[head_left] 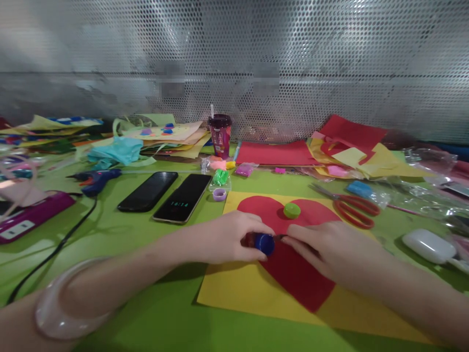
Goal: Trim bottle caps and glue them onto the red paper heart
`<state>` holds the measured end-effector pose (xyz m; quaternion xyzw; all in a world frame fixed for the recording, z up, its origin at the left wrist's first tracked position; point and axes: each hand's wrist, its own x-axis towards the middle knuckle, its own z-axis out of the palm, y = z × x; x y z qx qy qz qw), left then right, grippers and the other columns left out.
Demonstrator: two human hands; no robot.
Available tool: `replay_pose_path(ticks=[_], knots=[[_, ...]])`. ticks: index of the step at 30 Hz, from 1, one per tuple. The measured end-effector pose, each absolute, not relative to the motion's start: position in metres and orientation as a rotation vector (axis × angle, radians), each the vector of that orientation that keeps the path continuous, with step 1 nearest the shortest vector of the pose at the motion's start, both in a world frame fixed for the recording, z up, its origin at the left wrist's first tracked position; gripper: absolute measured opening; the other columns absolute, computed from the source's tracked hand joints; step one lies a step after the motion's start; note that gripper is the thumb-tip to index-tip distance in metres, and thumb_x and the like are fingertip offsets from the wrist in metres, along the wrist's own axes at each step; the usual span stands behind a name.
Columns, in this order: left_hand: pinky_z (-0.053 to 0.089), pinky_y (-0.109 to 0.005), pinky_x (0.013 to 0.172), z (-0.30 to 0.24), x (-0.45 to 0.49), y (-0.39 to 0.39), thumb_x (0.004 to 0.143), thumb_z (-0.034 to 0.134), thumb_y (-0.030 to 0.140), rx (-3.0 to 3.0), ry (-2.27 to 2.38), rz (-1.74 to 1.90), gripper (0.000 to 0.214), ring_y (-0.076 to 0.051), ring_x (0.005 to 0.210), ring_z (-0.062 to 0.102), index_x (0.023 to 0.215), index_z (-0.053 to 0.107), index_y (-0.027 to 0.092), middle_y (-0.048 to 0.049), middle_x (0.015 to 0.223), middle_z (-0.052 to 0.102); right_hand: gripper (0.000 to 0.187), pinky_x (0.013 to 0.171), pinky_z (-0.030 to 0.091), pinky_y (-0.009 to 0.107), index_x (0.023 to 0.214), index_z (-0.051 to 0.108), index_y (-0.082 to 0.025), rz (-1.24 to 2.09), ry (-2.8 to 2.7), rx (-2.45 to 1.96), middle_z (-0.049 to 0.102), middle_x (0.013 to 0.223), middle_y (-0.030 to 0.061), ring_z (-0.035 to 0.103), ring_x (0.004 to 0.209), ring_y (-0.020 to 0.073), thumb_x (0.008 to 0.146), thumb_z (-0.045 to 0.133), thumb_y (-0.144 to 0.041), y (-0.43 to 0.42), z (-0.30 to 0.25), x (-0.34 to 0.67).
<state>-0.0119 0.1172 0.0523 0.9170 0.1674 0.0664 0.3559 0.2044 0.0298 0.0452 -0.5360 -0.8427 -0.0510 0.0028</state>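
Note:
My left hand [232,237] is closed around a small blue round cap-like piece [265,244], held above a red paper heart [304,283]. My right hand [324,247] pinches a small dark thin tip [280,236] close to the blue piece; most of it is hidden by the fingers. Beneath both hands, the heart lies on a yellow sheet [227,288]. A lime-green round lid [292,210] rests on the heart's upper part, just beyond my right fingertips.
Orange-handled scissors [357,210] and a white case [428,245] lie at right. Two phones [183,198], a purple ring [219,194] and a glue gun [97,181] with a black cord are at left. A lidded cup [220,136] stands behind, between paper piles.

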Motion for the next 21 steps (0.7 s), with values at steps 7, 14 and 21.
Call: replay_pose_path(ticks=[7,14,21], knots=[[0.039,-0.023,0.064,0.052,-0.0121,0.1159,0.083,0.064,0.027,2.368,0.429,0.186,0.027,-0.012,0.069,0.05,0.105,0.067,0.013,-0.0009,0.08,0.056,0.028,0.045,0.019,0.026,0.084,0.058,-0.023,-0.086,-2.654,-1.799,0.059,0.063,0.0001,0.052,0.05,0.0161,0.1,0.035,-0.03,0.0287,0.048,0.2004],[0.041,-0.024,0.069,0.0532,-0.0109,0.1184,0.085,0.061,0.028,2.38,0.409,0.149,0.03,-0.014,0.075,0.052,0.112,0.065,0.015,-0.0028,0.086,0.057,0.027,0.045,0.017,0.027,0.087,0.058,-0.024,-0.202,-2.653,-1.798,0.062,0.065,0.0016,0.057,0.053,0.0204,0.1,0.035,-0.03,0.0273,0.0454,0.1997],[0.043,-0.027,0.077,0.0514,-0.0132,0.118,0.088,0.055,0.035,2.397,0.44,0.096,0.041,-0.016,0.081,0.054,0.126,0.057,0.02,-0.0046,0.096,0.057,0.032,0.044,0.018,0.028,0.087,0.058,-0.024,-0.213,-2.642,-1.679,0.063,0.064,0.0013,0.056,0.05,0.0197,0.1,0.03,-0.03,0.0279,0.0424,0.2017]])
